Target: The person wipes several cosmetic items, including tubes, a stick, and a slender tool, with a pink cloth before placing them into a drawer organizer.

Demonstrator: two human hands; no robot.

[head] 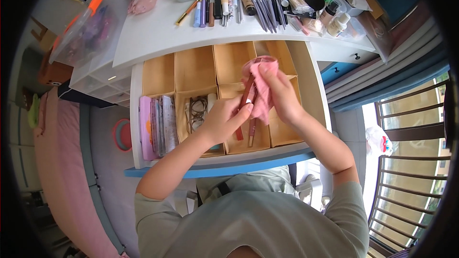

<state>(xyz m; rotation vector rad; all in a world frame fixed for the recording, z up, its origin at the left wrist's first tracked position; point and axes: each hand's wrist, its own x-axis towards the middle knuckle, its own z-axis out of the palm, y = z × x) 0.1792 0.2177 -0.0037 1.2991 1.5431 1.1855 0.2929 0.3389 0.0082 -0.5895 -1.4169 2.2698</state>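
Above the open drawer, my left hand (pixel 227 116) grips slim reddish-brown cosmetic tubes or pencils (pixel 246 95); how many is unclear. My right hand (pixel 281 93) holds a pink cloth (pixel 263 89) against their upper part. Below the hands, a cosmetic pencil (pixel 252 132) and a red item lie in a cardboard compartment of the drawer (pixel 231 146). The compartment to the left holds eyeglasses or similar wire-framed items (pixel 198 109) and a white item, partly hidden by my left arm. Farther left, a purple case (pixel 146 129) and clear plastic sleeves (pixel 168 122) stand upright.
The white desktop (pixel 154 36) above the drawer bears makeup brushes (pixel 263 7), pens, tubes, bottles (pixel 339 25) and a pink pouch (pixel 145 0). Clear small drawers (pixel 107 79) stand at left. The blue drawer front (pixel 222 169) lies close to the person's body. A barred window is at right.
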